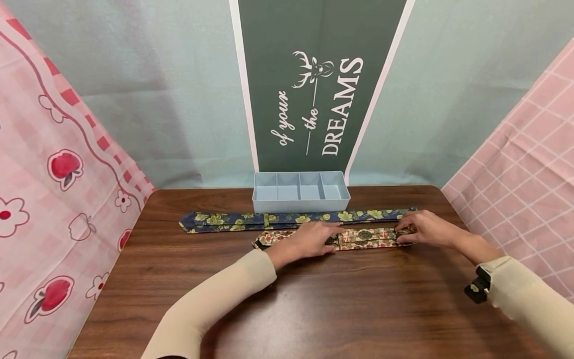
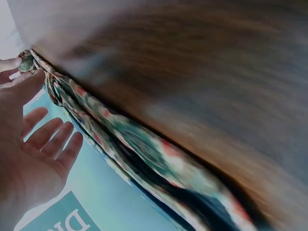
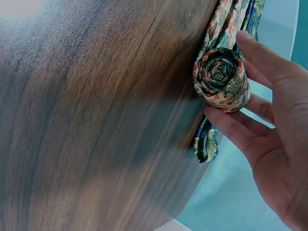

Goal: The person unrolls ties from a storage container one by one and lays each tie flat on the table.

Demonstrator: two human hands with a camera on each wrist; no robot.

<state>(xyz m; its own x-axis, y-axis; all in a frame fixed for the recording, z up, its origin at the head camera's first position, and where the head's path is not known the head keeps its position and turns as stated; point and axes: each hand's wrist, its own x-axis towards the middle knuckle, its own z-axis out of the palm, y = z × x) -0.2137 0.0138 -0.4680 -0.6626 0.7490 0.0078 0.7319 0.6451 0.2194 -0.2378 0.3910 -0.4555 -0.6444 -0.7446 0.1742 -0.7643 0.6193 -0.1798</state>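
Note:
A cream necktie with red and green flowers (image 1: 365, 240) lies lengthwise across the table, its right end wound into a roll (image 3: 220, 74). My right hand (image 1: 426, 229) holds that roll between thumb and fingers, as the right wrist view shows. Over the middle of the same necktie rests my left hand (image 1: 311, 239); in the left wrist view its fingers look loosely extended beside the fabric. Just behind, a navy necktie with yellow-green flowers (image 1: 242, 222) lies flat and roughly parallel. Its right end (image 3: 207, 147) is folded in a loop past the roll.
At the table's back edge stands a light blue tray with several compartments (image 1: 301, 205). The brown wooden table (image 1: 287, 319) meets a hanging cloth with lettering (image 1: 323, 99) behind it. Pink patterned cloths (image 1: 58, 199) hang at both sides.

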